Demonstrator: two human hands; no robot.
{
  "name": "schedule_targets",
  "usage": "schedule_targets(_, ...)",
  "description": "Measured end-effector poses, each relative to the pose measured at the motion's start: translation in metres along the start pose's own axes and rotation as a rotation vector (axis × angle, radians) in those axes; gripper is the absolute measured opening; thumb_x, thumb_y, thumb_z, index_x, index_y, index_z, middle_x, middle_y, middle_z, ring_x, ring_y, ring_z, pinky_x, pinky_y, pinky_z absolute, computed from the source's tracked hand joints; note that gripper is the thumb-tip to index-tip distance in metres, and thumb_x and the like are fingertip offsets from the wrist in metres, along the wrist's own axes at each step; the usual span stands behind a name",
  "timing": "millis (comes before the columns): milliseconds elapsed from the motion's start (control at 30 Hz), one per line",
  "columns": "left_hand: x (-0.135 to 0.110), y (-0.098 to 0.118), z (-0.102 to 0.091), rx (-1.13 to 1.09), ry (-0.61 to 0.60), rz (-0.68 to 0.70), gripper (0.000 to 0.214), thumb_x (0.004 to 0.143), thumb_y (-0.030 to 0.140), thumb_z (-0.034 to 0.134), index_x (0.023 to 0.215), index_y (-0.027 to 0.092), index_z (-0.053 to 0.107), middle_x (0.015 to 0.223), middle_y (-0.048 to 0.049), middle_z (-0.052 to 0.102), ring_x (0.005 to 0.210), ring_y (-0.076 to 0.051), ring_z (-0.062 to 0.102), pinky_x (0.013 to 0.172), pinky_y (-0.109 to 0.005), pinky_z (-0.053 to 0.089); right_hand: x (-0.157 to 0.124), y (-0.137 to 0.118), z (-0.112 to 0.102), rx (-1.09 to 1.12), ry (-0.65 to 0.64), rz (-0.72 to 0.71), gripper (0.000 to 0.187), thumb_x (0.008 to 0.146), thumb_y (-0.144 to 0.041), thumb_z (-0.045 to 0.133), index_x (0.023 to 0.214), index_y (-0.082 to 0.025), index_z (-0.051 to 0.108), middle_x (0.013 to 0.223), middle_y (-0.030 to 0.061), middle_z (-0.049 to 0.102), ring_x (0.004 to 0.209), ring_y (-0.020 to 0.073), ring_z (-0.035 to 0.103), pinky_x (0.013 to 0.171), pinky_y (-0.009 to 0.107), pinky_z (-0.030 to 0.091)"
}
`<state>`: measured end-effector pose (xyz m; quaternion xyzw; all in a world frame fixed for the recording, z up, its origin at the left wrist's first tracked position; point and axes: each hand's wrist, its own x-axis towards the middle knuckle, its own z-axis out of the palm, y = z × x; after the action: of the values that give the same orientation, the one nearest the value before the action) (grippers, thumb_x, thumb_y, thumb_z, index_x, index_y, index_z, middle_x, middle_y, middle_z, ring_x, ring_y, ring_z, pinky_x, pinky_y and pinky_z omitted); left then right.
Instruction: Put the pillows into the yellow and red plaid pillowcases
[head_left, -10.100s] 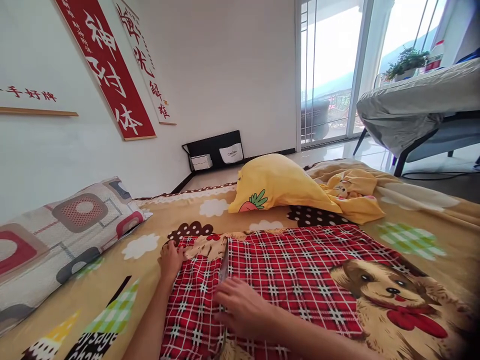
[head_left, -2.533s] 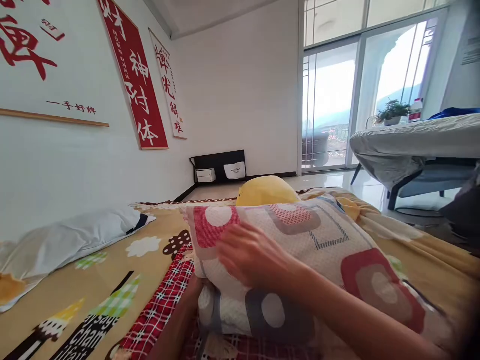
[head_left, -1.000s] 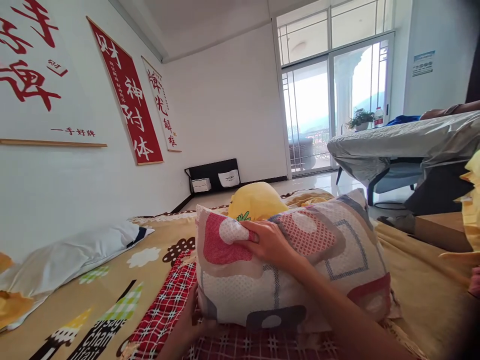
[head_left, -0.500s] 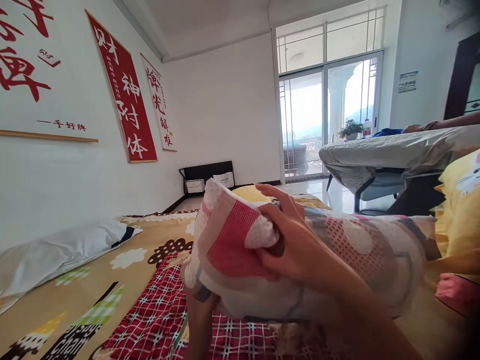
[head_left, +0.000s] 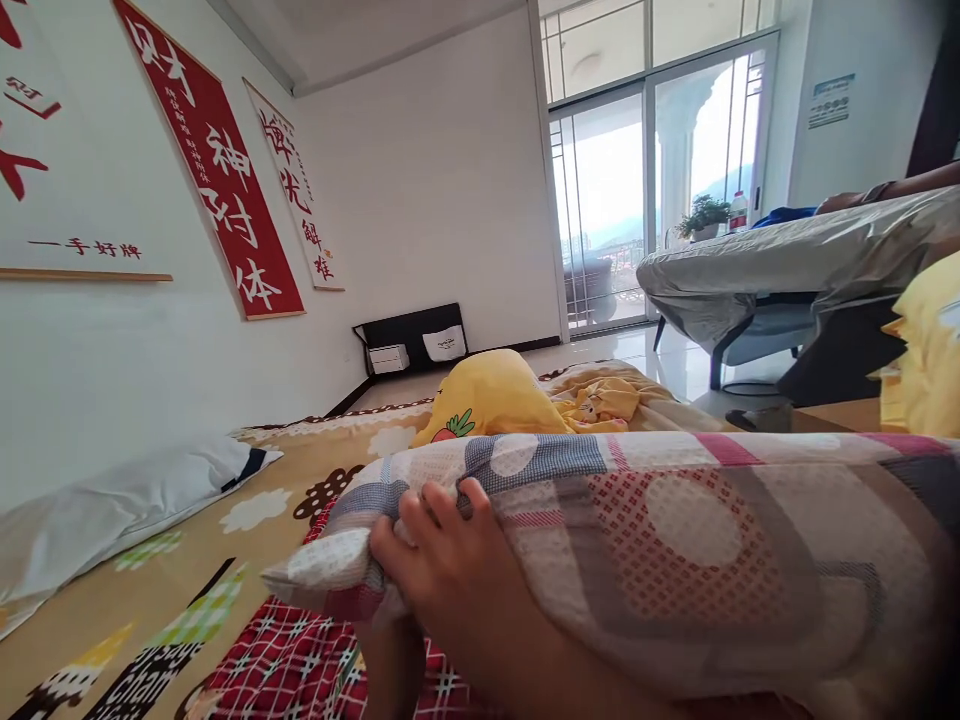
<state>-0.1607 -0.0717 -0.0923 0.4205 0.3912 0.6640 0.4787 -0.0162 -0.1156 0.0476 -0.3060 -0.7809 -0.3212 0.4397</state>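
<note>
A plump pillow (head_left: 637,560), in a white cover with red, blue and grey patches, stretches across the lower right of the view. My right hand (head_left: 450,540) lies against its left end, with the fingers curled and pressing into the fabric. Under the pillow's left corner rises my left forearm (head_left: 394,665); the left hand itself is hidden behind the pillow. Below is a red checked cloth (head_left: 277,665), partly covered by the pillow.
A tan patterned bedspread (head_left: 202,530) lies beneath, with a white pillow (head_left: 135,520) at left and a yellow cushion (head_left: 495,395) beyond. Another yellow cushion (head_left: 930,330) is at right. A person's arm (head_left: 900,190) rests on the covered table (head_left: 787,260).
The patterned pillow's left end has come down and now lies lower and further left. My right hand has moved down and left, from pinching the corner to pressing on the side.
</note>
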Motion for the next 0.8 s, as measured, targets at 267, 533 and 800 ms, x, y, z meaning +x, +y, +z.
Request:
schedule_targets(267, -0.024, 0.046, 0.035, 0.345, 0.423, 0.159, 0.049, 0.057, 0.035, 0.077, 0.100, 0.015, 0.062, 0.085, -0.0036, 0.068, 0.080, -0.024, 0.060, 0.068, -0.033, 0.049, -0.015, 0.023, 0.010, 0.120, -0.131, 0.119, 0.040, 0.086, -0.024, 0.046, 0.125, -0.014, 0.050, 0.129, 0.0108, 0.055, 0.126, 0.0237, 0.038, 0.109, 0.045, 0.017)
schedule_targets(533, -0.024, 0.073, 0.037, 0.351, 0.281, 0.129, 0.027, 0.048, 0.031, 0.074, 0.065, 0.013, 0.061, 0.050, 0.0030, 0.053, 0.051, -0.013, 0.047, 0.049, -0.024, 0.041, -0.037, -0.002, 0.025, 0.073, -0.204, 0.065, 0.080, 0.075, -0.051, 0.061, 0.134, -0.001, 0.042, 0.138, 0.0198, 0.047, 0.133, 0.0313, 0.028, 0.113, 0.047, -0.002)
schedule_targets(800, -0.028, 0.048, 0.013, 0.482, 0.252, 0.306, 0.015, 0.051, 0.025, 0.070, 0.048, 0.015, 0.059, 0.045, 0.0016, 0.051, 0.046, -0.010, 0.043, 0.044, -0.021, 0.036, -0.040, -0.032, 0.053, -0.094, 0.109, 0.214, 0.036, 0.091, -0.016, 0.035, 0.111, -0.008, 0.064, 0.110, 0.0132, 0.065, 0.114, 0.0237, 0.047, 0.106, 0.041, 0.018)
